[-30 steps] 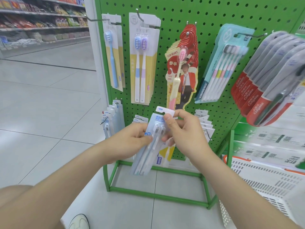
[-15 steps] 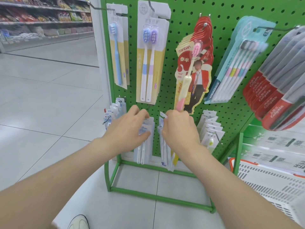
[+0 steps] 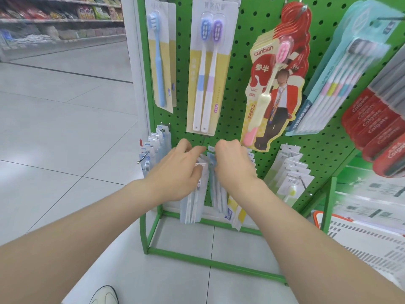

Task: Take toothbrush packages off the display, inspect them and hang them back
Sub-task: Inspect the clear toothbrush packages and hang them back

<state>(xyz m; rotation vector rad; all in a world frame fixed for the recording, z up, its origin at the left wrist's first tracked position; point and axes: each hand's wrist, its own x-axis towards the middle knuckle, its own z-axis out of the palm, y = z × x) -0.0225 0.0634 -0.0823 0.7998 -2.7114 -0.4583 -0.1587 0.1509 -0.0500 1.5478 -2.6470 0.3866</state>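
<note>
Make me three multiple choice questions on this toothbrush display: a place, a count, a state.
1. The left hand and right hand are at: A) top row B) lower-row pale blue packages C) basket.
2. Brushes in the twin pack above them: A) one B) two C) five.
3. The Canban pack is: A) hanging B) on the floor C) in hand.
Answers: B, both hands are on the lower-row packages; B, one blue and one purple head; A, it hangs on the pegboard.
</note>
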